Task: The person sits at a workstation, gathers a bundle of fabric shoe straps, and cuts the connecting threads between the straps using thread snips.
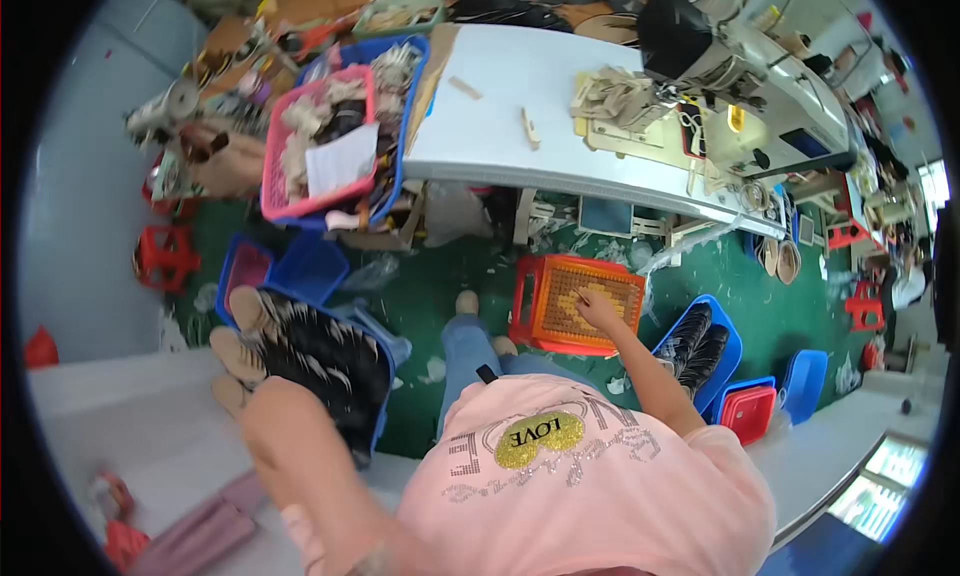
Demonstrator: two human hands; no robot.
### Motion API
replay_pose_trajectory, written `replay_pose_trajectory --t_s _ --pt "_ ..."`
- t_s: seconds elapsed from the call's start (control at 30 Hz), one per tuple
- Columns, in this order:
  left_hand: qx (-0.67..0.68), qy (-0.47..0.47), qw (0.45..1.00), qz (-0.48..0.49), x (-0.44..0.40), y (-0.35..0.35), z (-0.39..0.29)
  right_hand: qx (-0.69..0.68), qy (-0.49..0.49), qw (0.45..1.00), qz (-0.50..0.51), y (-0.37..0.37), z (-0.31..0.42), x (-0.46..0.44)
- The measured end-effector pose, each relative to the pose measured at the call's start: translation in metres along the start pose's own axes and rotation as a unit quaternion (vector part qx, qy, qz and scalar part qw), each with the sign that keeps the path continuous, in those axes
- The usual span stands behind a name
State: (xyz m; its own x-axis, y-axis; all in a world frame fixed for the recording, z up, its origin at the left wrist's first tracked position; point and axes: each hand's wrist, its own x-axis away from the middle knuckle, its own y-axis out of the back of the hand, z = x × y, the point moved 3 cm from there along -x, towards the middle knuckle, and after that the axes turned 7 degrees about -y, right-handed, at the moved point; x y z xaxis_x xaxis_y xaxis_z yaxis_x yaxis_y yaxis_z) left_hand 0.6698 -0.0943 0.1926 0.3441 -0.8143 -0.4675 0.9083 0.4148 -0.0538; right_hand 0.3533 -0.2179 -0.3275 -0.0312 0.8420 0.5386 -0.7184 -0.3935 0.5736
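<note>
My right hand [598, 311] reaches down over a beaded mat [582, 318] lying on the seat of a red-orange stool [525, 306]. A finger stretches toward the yellow middle of the mat, and no object shows in this hand. My left arm is bent at the lower left, blurred, beside a blue bin [378, 431] of black shoes with beige soles [330, 351]. The left hand itself does not show.
A white table [480, 126] ahead bears a sewing machine [800, 106] and stacked beige pieces [625, 101]. Pink basket [275, 166] sits in a blue tray at its left. More blue bins [735, 351] and a red bin [748, 416] stand on the right floor.
</note>
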Motion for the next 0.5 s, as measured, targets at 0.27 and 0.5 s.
replay_pose_trajectory --t_s 0.27,0.5 --pt "0.384 0.578 0.690 0.206 0.298 -0.086 -0.071 0.231 -0.239 0.943 -0.031 -0.035 -0.226 0.029" --pt "0.288 0.940 0.118 0.141 0.446 -0.074 -0.214 0.117 -0.313 0.918 -0.216 -0.023 -0.135 0.015"
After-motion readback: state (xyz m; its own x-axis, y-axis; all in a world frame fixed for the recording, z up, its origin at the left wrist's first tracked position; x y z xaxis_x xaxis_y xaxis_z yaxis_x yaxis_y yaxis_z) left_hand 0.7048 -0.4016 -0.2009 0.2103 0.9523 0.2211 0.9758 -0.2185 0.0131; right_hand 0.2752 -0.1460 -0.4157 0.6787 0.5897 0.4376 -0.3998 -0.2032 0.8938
